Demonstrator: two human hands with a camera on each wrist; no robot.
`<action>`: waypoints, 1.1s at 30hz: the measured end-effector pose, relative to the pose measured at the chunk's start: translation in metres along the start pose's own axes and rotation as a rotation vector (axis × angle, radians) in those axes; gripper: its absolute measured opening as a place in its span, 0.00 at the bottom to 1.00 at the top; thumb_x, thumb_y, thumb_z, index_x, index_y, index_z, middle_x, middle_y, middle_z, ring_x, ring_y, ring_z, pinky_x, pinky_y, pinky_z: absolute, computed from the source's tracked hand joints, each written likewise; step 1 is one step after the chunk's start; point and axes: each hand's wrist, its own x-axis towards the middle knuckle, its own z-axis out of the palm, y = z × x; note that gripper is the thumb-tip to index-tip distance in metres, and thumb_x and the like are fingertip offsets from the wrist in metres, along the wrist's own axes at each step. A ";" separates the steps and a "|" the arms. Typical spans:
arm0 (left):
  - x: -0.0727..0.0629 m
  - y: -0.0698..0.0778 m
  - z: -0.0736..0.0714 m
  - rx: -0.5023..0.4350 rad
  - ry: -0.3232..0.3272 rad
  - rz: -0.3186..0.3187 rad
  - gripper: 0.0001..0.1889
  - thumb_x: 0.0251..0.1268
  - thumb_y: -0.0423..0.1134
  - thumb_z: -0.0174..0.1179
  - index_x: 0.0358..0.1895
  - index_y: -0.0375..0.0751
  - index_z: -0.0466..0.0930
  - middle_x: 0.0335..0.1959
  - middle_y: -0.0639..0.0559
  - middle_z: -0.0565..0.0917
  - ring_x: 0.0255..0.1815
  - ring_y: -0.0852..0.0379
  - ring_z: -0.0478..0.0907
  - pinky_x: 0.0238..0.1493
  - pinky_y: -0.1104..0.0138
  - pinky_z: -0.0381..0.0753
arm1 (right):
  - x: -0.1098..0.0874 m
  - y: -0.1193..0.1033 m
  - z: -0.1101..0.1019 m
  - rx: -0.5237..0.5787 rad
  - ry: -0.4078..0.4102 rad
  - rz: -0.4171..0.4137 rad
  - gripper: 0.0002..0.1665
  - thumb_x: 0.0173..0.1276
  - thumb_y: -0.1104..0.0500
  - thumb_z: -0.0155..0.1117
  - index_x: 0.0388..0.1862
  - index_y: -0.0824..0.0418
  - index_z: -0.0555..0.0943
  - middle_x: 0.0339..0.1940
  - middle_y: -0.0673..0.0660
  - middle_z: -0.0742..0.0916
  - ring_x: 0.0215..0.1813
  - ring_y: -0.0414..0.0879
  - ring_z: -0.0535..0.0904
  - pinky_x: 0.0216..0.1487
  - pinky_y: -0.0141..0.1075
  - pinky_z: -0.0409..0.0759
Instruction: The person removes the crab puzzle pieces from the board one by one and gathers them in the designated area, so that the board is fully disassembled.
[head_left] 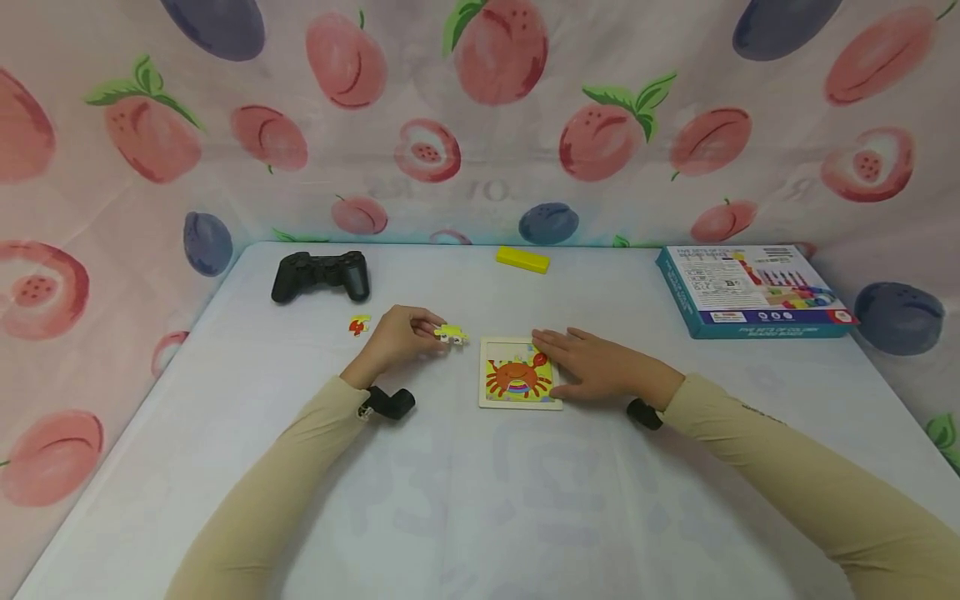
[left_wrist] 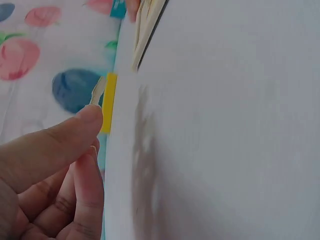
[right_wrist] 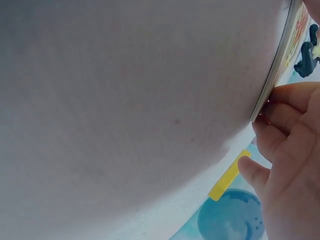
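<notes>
Between its thumb and fingertips, my left hand (head_left: 407, 335) pinches a small yellow puzzle piece (head_left: 450, 334) with a pale lower edge, just left of the puzzle board. In the left wrist view the piece (left_wrist: 98, 91) shows edge-on, above the table. A square crab puzzle board (head_left: 483, 375) with a pale wooden frame lies flat, its orange crab picture facing up. My right hand (head_left: 603, 364) rests along the board's right side, fingers fairly straight over the upper right corner and thumb at the lower right edge. A loose red and yellow puzzle piece (head_left: 359, 325) lies left of my left hand.
A black game controller (head_left: 321, 276) lies at the back left. A yellow block (head_left: 522, 260) sits by the table's far edge. At the back right is a teal-edged box (head_left: 757, 292). A fruit-patterned cloth (head_left: 480, 150) hangs behind the white table (head_left: 480, 500).
</notes>
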 end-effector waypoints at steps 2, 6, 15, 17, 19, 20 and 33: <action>-0.001 -0.006 -0.010 -0.005 0.023 -0.014 0.19 0.48 0.34 0.71 0.47 0.38 0.83 0.35 0.47 0.82 0.34 0.58 0.76 0.36 0.72 0.73 | 0.000 0.000 0.000 -0.004 0.003 -0.004 0.49 0.66 0.38 0.54 0.75 0.62 0.49 0.78 0.57 0.54 0.77 0.52 0.50 0.75 0.51 0.50; -0.003 -0.018 -0.030 -0.016 0.067 -0.048 0.20 0.49 0.35 0.71 0.48 0.38 0.82 0.36 0.46 0.83 0.33 0.61 0.77 0.35 0.73 0.75 | 0.000 0.001 0.001 -0.003 0.006 -0.002 0.50 0.66 0.38 0.54 0.75 0.62 0.49 0.78 0.57 0.54 0.78 0.51 0.50 0.75 0.51 0.50; -0.006 -0.041 -0.061 0.082 0.114 -0.060 0.20 0.50 0.34 0.70 0.49 0.34 0.82 0.39 0.40 0.84 0.32 0.62 0.78 0.34 0.75 0.74 | 0.000 0.001 0.000 -0.010 0.009 -0.011 0.50 0.66 0.37 0.54 0.75 0.62 0.49 0.78 0.57 0.54 0.77 0.52 0.50 0.74 0.51 0.50; -0.005 -0.045 -0.063 0.118 0.118 -0.055 0.20 0.50 0.35 0.70 0.48 0.33 0.82 0.38 0.40 0.84 0.33 0.59 0.78 0.35 0.74 0.74 | -0.001 0.001 0.000 -0.006 0.012 -0.017 0.49 0.66 0.38 0.54 0.75 0.63 0.49 0.77 0.58 0.55 0.77 0.53 0.51 0.74 0.52 0.50; -0.004 -0.047 -0.063 0.150 0.119 -0.055 0.20 0.49 0.35 0.71 0.48 0.33 0.82 0.37 0.40 0.83 0.34 0.57 0.78 0.36 0.73 0.73 | -0.001 0.001 0.000 0.001 0.011 -0.019 0.49 0.66 0.38 0.54 0.75 0.63 0.49 0.77 0.58 0.55 0.77 0.53 0.51 0.74 0.51 0.50; -0.003 -0.048 -0.063 0.163 0.121 -0.057 0.20 0.49 0.35 0.71 0.48 0.33 0.82 0.37 0.40 0.83 0.35 0.56 0.78 0.37 0.72 0.73 | -0.001 0.001 -0.001 0.002 0.013 -0.022 0.49 0.66 0.39 0.54 0.75 0.64 0.49 0.77 0.58 0.55 0.77 0.53 0.51 0.74 0.52 0.51; 0.001 -0.053 -0.062 0.197 0.142 -0.089 0.18 0.49 0.34 0.70 0.46 0.34 0.83 0.31 0.45 0.81 0.32 0.55 0.73 0.37 0.68 0.70 | 0.000 0.001 0.000 0.014 -0.001 -0.002 0.50 0.66 0.38 0.54 0.75 0.62 0.49 0.78 0.56 0.54 0.78 0.51 0.49 0.75 0.51 0.49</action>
